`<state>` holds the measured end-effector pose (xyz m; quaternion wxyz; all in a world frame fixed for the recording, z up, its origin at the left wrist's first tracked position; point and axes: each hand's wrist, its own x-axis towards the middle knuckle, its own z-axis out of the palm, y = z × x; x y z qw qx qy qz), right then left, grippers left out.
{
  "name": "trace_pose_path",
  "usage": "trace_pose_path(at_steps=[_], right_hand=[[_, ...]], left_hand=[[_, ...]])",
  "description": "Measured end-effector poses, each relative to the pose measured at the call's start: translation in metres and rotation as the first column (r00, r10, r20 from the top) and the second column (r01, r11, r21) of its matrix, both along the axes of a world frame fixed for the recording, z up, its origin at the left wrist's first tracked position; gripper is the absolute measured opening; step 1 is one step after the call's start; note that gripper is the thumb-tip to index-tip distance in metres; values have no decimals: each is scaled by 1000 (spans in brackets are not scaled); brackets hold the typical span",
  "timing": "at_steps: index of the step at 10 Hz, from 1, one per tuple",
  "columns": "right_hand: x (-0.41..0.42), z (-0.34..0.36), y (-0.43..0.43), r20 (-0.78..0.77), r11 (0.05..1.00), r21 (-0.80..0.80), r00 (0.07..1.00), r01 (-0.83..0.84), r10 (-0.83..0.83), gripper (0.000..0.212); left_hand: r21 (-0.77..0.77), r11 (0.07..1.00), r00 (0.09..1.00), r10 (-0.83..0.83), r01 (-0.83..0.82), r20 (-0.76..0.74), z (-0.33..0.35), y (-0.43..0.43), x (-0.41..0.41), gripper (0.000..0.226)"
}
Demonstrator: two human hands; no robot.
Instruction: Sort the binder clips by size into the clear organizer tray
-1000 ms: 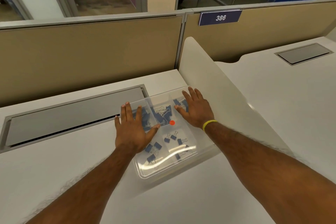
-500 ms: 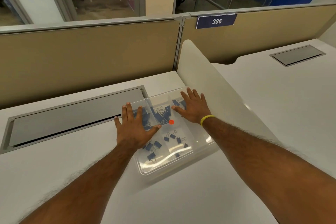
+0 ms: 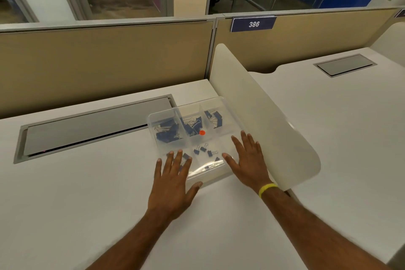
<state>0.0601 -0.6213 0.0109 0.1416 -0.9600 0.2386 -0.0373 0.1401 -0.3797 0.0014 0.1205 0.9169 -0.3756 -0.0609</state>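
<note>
Under the tray: white matte desk (image 3: 87,193), smooth. Behind the tray: beige fabric partition (image 3: 98,61), grey rail on top. Just right of the tray: white divider panel (image 3: 274,127), thin sheet, rounded corners. Left of the tray: grey rectangular cable hatch (image 3: 92,125), flush in the top.

Clear plastic organizer tray (image 3: 186,106): rectangular, rounded rim, walled into compartments. Same spot by the divider panel as a second ago.

Pulled both hands back off the tray's far compartments since then. Now left hand (image 3: 173,184) flat, fingers straight and spread over the tray's near-left compartment, thumb by its near edge, gripping nothing. Right hand (image 3: 247,160) flat too, fingers straight at the tray's near-right corner, gripping nothing.

Far behind the tray: navy plate (image 3: 253,24), white "386".

Uncovered now: blue binder clips (image 3: 167,130) with wire handles, bigger ones piled in the tray's three far compartments, small clips (image 3: 203,150) loose in its near-middle one.

Yellow band (image 3: 267,188) on the right wrist. Orange-red dot (image 3: 202,132) at the tray's centre wall.
</note>
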Motion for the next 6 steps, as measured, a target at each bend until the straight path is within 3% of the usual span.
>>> trace_pose_path(at_steps=[2, 5, 6], right_hand=[[-12, -5, 2, -18, 1000, 6, 1000, 6, -6, 94], [-9, 19, 10, -125, 1000, 20, 992, -4, 6, 117], [-9, 23, 22, -83, 1000, 24, 996, -13, 15, 95]], left_hand=[[16, 1000, 999, 3, -3, 46, -9, -1, 0, 63], [128, 991, 1000, -23, 24, -7, 13, 1, -4, 69], [120, 991, 998, -65, 62, 23, 20, 11, -9, 77]])
